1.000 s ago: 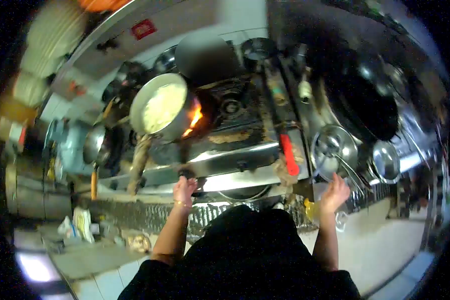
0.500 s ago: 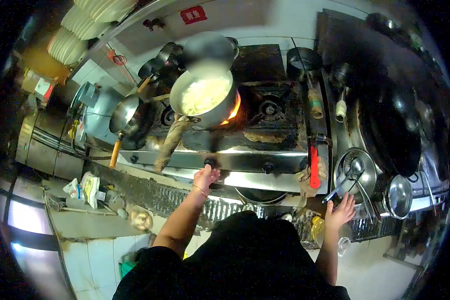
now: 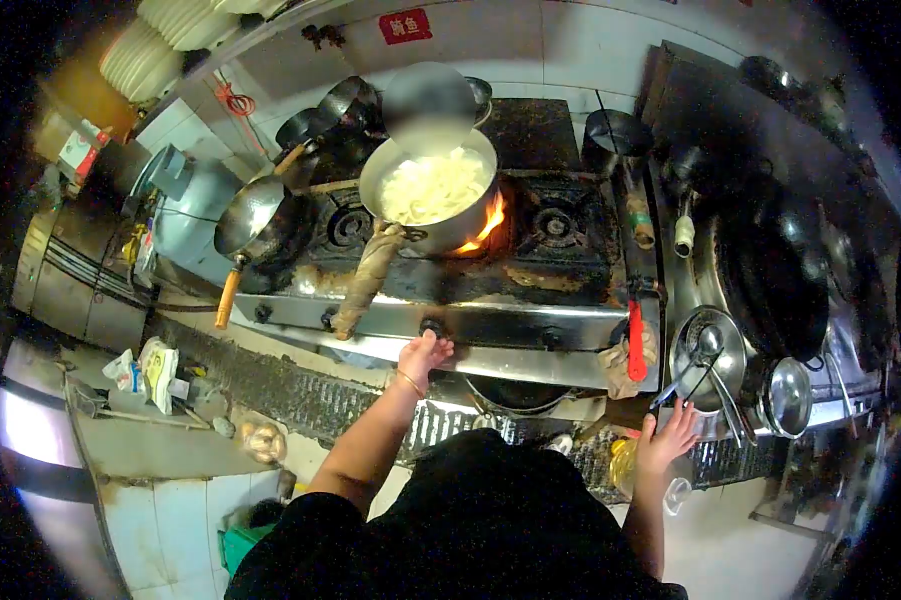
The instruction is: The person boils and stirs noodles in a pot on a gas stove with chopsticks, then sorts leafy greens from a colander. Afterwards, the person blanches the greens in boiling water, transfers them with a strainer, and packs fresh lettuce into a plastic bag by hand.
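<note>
My left hand [image 3: 425,360] is at the front panel of the stove, its fingers closed at a black stove knob [image 3: 431,327]. Above it, a deep pot [image 3: 450,222] with a cloth-wrapped handle [image 3: 368,280] sits over an orange flame [image 3: 487,224]. Pale, slippery-looking pieces [image 3: 437,186] fill the pot; I cannot tell what food they are. My right hand [image 3: 667,440] is open, fingers spread, holding nothing. It hovers near the ladles [image 3: 708,345] resting in a metal bowl [image 3: 688,318].
A wok [image 3: 255,215] with a wooden handle stands on the left, before a gas cylinder [image 3: 192,215]. A burner [image 3: 555,222] shows no flame right of the pot. A red-handled tool [image 3: 636,342] lies by a rag. A large dark wok [image 3: 775,270] occupies the right.
The view has shifted slightly, so the stove appears a little to the right. My left hand stays at the knob, and my right hand remains spread near the metal bowl.
</note>
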Demonstrator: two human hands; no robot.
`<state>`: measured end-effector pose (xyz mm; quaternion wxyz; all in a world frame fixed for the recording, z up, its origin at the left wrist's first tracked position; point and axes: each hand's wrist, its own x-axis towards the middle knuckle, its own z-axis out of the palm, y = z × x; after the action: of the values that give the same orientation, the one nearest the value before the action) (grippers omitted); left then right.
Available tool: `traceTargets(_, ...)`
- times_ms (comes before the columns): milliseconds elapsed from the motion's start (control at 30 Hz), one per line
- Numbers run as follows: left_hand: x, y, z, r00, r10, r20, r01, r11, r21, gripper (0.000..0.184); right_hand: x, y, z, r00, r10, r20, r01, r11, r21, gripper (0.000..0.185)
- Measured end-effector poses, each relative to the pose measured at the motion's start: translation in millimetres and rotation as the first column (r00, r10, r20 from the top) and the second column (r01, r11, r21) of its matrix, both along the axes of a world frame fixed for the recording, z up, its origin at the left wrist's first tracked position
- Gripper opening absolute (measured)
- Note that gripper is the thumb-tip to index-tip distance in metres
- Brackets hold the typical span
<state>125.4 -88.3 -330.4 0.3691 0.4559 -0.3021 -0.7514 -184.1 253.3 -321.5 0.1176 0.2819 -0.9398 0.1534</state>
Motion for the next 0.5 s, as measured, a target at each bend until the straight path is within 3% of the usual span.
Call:
traceTargets(67,1,-4,-11,0.996,0.000,-0.087,-0.002,1.000,-0.023,0.026,12,-7,5,0.999,-0.028,0.030,0.027,0.999,0.025,0.065)
traceTargets(167,3,-4,-5,0.997,-0.058,0.050,0.057,0.998,0.018,0.027,26,-7,2,1.000,-0.018,-0.022,0.019,0.999,0.032,0.062)
traceTargets(400,0,-1,-5,1.000,0.007,0.005,-0.007,0.999,0.051,0.026,68,7,12,0.994,-0.090,0.061,0.083,0.991,0.105,0.063)
traceTargets(500,1,3,7,0.997,-0.024,0.072,0.024,1.000,-0.010,0.028,90,26,0,0.989,-0.121,0.087,0.110,0.986,0.122,0.064)
